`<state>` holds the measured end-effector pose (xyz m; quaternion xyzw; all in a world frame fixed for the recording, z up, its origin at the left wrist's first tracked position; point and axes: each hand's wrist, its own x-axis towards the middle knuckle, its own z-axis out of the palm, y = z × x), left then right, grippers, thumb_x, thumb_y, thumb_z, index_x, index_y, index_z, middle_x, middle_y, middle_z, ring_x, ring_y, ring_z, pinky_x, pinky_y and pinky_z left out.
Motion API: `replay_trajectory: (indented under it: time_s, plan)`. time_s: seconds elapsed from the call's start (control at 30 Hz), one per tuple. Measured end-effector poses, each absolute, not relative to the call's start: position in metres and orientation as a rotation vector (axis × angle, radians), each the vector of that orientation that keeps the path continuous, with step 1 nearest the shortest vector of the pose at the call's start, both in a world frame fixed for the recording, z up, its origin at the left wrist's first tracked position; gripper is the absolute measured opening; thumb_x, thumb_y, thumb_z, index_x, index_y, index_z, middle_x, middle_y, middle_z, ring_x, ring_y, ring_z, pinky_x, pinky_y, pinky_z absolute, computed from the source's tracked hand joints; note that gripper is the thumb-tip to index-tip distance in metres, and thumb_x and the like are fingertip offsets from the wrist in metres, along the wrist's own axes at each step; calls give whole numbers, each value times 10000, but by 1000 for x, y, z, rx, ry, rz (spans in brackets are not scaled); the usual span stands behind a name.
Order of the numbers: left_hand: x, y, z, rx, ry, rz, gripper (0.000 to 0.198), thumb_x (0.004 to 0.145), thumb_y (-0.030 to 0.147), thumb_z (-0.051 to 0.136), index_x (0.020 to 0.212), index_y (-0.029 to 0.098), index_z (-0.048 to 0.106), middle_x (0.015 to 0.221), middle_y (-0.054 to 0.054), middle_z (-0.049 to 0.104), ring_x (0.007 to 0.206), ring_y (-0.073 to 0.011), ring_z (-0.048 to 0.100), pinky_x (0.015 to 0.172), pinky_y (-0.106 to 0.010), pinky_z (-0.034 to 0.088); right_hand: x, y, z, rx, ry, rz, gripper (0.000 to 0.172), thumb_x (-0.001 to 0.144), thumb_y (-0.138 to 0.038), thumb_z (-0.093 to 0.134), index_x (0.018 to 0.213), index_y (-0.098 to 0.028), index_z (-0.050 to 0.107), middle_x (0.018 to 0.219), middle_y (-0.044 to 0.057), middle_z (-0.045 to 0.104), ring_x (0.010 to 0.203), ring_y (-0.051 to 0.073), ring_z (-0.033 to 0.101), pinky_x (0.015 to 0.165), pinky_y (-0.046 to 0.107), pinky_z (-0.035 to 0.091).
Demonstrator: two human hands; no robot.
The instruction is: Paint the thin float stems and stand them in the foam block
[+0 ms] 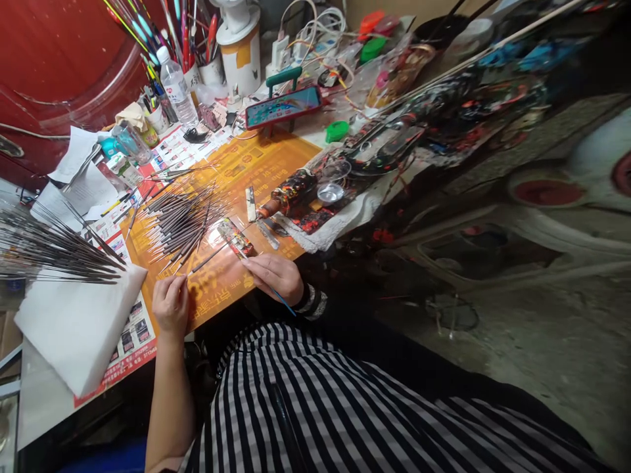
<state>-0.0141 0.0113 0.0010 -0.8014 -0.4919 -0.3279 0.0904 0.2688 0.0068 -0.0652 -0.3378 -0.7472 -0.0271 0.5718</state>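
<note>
My left hand [171, 305] is closed at the table's front edge, pinching the end of a slim dark stick [204, 261] with a thicker grey section, like a fishing float. The stick's thin far end points up and right, over a paint-smeared block [235, 238]. My right hand [276, 272] is closed around a thin paintbrush, whose blue handle [284, 302] slants down below the fingers. The brush's front end is near the block; whether it touches anything is unclear. Just beyond the hands, a pile of similar grey sticks [180, 220] covers the orange sheet [276, 148].
A white foam block [81, 322] with many dark thin rods [59, 249] stands at the left. Further back are a plastic bottle [176, 89], a propped phone [283, 107] and a green lid [337, 131]. Paint-crusted tools and a white cloth [340, 223] lie at the right.
</note>
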Motion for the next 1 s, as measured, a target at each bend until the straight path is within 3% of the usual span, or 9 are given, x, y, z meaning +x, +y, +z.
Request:
replay_trajectory:
  time_s: [0.5, 1.0]
  plan:
    - [-14, 10, 0, -2407, -1452, -999, 159, 951, 224, 600, 1061, 211, 715, 960, -70, 681, 859, -169, 626, 836, -319, 511, 268, 7, -57, -834, -1760, -121, 509, 968, -129, 558, 1466, -218, 509, 1058, 84, 761, 891, 193, 727, 861, 368, 633]
    - [-10, 11, 4, -2405, -1311, -1052, 219, 914, 127, 626, 1102, 204, 710, 946, -67, 692, 851, -162, 628, 816, -301, 518, 267, 8, -60, -856, -1798, -137, 507, 962, -112, 570, 1458, -193, 506, 1083, 96, 758, 924, 190, 719, 837, 338, 606]
